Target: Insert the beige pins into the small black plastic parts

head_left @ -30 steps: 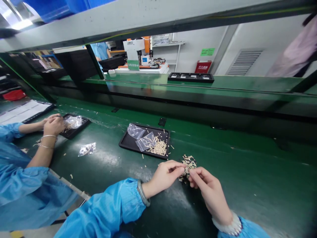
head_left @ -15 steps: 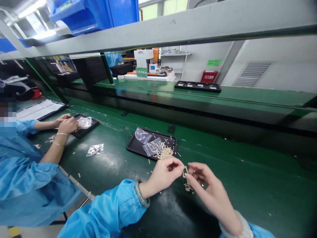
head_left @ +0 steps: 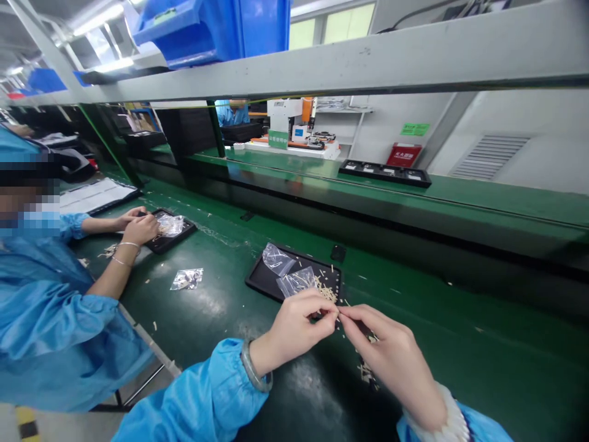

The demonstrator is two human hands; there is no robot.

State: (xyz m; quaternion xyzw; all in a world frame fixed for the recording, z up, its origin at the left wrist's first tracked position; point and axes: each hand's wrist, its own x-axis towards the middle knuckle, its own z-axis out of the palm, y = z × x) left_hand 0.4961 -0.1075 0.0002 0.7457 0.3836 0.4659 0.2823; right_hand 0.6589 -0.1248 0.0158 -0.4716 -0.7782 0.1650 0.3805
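Note:
My left hand (head_left: 306, 322) is closed in a pinch in the middle of the view, its thumb and forefinger tips meeting those of my right hand (head_left: 386, 347). The right thumb and forefinger are pressed together too. The small beige frame-shaped piece that showed at the left fingertips earlier is now mostly hidden between the fingers. Just behind the left hand lies a black tray (head_left: 262, 281) with two clear plastic bags (head_left: 297, 281) and a heap of small beige strips (head_left: 326, 290). Under my right hand, partly hidden by it, is a small pile of beige scraps (head_left: 367, 371) on the green tabletop.
To the left, a co-worker's hands (head_left: 140, 227) work at another black tray (head_left: 172, 240). A clear bag (head_left: 187, 279) lies between us. A small black part (head_left: 338, 252) sits behind my tray. A grey shelf beam (head_left: 317, 61) crosses above; a long black tray (head_left: 386, 173) stands at the back.
My right thumb and forefinger have closed together and come against my left fingertips, covering the beige piece. The camera view has shifted slightly, moving the background to the right.

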